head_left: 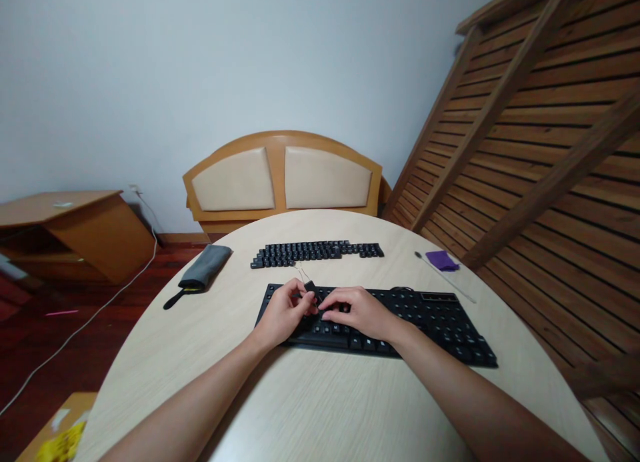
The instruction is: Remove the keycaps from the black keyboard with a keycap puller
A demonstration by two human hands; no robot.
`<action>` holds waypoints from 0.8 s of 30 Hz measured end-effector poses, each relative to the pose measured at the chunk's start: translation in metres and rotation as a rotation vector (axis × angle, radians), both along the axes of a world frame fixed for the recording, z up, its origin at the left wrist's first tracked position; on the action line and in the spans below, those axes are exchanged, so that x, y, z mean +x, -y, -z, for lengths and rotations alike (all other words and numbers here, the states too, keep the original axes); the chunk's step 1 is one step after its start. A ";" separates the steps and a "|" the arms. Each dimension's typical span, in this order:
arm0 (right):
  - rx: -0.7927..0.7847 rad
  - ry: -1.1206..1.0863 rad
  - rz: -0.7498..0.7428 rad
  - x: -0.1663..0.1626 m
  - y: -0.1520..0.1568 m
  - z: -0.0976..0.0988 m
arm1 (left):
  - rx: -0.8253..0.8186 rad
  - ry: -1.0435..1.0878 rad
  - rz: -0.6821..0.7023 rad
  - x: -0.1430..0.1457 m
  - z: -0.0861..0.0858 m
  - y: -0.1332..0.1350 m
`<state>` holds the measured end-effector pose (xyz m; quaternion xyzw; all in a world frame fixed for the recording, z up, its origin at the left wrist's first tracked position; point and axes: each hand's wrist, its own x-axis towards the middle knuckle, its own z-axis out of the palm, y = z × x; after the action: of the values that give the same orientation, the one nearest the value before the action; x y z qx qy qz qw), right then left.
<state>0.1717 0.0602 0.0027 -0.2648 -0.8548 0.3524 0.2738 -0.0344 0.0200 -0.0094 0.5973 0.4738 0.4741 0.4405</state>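
Note:
A black keyboard (430, 322) lies on the round pale wooden table (320, 409) in front of me. My left hand (283, 313) rests over the keyboard's left end, its fingers pinched on a small wire keycap puller (306, 282) with a black grip. My right hand (360, 312) lies beside it on the keys, fingers curled and pinched toward the puller's grip. Behind the keyboard sit rows of loose black keycaps (316, 252), laid out in keyboard order.
A grey pouch with a black handle sticking out (201, 270) lies at the table's left. A purple cloth (442, 260) and a thin stick (445, 277) lie at the right. A chair back (283, 179) stands beyond the table, slatted wood panels lean at right.

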 end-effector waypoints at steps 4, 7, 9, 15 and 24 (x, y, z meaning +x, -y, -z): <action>-0.026 -0.070 -0.066 0.000 -0.001 -0.002 | 0.024 -0.067 -0.023 0.000 0.001 0.002; -0.089 -0.124 -0.064 0.000 0.000 -0.005 | 0.041 -0.084 -0.043 0.001 0.000 0.004; -0.159 -0.137 0.006 0.000 0.000 -0.006 | 0.048 -0.089 -0.068 0.001 0.000 0.005; -0.348 -0.203 0.121 -0.008 -0.001 0.003 | 0.036 -0.080 -0.104 -0.006 -0.001 0.003; -0.245 -0.117 0.170 -0.026 0.000 0.003 | 0.052 -0.188 -0.123 -0.022 -0.003 0.007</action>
<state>0.1458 0.0606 -0.0002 -0.3464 -0.7625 0.4446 0.3176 -0.0561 0.0128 -0.0061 0.6199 0.5364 0.4544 0.3485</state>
